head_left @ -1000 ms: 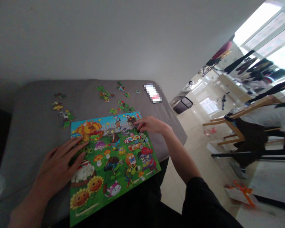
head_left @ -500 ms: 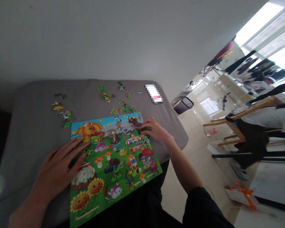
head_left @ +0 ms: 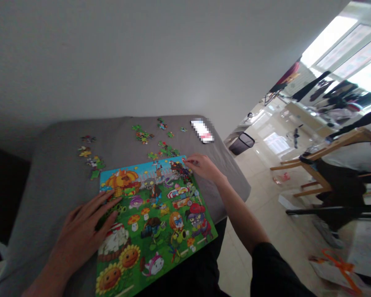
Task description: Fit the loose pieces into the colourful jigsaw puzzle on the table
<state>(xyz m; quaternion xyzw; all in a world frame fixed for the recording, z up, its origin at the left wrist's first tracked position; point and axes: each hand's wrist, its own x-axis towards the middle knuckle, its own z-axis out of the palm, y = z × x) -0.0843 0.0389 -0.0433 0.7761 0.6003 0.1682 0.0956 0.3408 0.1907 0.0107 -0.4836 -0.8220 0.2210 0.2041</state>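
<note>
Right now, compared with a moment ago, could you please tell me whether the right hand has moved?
Yes: the right hand has slid toward the far corner of the jigsaw puzzle, its fingertips now almost there.

The jigsaw puzzle [head_left: 157, 218] I'm touching looks like glossy printed cardboard, lying on matt grey cloth upholstery [head_left: 49, 173]. The tile floor [head_left: 259, 189] shines, smooth and polished.

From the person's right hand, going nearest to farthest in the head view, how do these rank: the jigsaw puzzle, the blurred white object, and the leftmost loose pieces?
From the right hand:
1. Jigsaw puzzle: under the fingertips.
2. Blurred white object: just beyond the hand, on the grey surface.
3. Leftmost loose pieces: far across, left of the puzzle's top edge.
</note>
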